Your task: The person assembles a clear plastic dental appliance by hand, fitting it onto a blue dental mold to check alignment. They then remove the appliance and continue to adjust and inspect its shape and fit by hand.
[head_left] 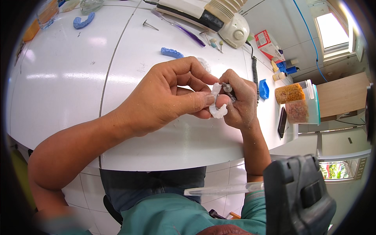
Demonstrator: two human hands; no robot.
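Between the thumb and fingertips of my left hand (164,96) is a small white U-shaped dental piece (218,112), held above the table. My right hand (244,103), dusted with white powder, is closed around a metal rotary handpiece (228,88). The handpiece's front end points toward the white piece, beside its upper part; I cannot tell whether its tip touches. My right thumb lies close to the piece's inner curve. Just beyond my left hand, a blue dental mould (171,52) lies on the white table (70,98), with a pale clear object partly hidden by my fingers.
A cream machine with a round knob (239,34) stands at the back; a coiled black cord (254,72) runs down rightward. Nearby lie a purple-handled tool (188,33) and several small burs. Another blue mould (84,21) sits far left. Tubs (315,103), a phone (282,122) and a blue tray (264,89) are right.
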